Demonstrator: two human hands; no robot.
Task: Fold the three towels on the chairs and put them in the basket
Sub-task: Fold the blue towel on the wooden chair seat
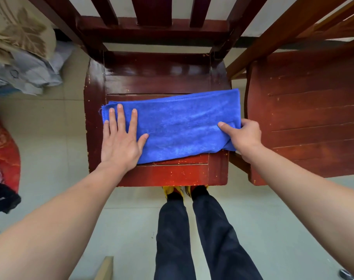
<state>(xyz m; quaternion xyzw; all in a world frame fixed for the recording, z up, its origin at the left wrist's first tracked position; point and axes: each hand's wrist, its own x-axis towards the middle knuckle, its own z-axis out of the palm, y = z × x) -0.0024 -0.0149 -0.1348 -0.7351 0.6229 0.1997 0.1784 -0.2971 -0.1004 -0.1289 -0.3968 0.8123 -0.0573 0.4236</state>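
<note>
A: Where is the towel right now?

B: The blue towel (178, 126) lies across the seat of the dark red chair (155, 77), already doubled into a long band that runs side to side. Its right end reaches the seat's right edge.

A: And the hands?

B: The left hand (121, 138) is spread flat on the towel's left end, fingers wide, palm down. It holds nothing; I judge it is there as an anchor, so the cloth cannot slide on the polished wood. The right hand (242, 136) has its grip closed on the towel's right end, thumb on top and the other fingers tucked under the cloth.

A: Why pinch that end?

B: Probably to carry it over toward the left and halve the band. With one end pinned and the other lifted, the edges should meet squarely.

A: How far along is the job?

B: Mid-fold on this towel, I'd say. The second chair (305, 122) just to the right has a bare seat, and no basket shows in this view, nor any other towel that I can be sure of. There is heaped cloth on the floor (50, 126) at the left, but I cannot tell what it is.

A: Any risk?

B: The loose far edge could drag and skew the fold.
</note>
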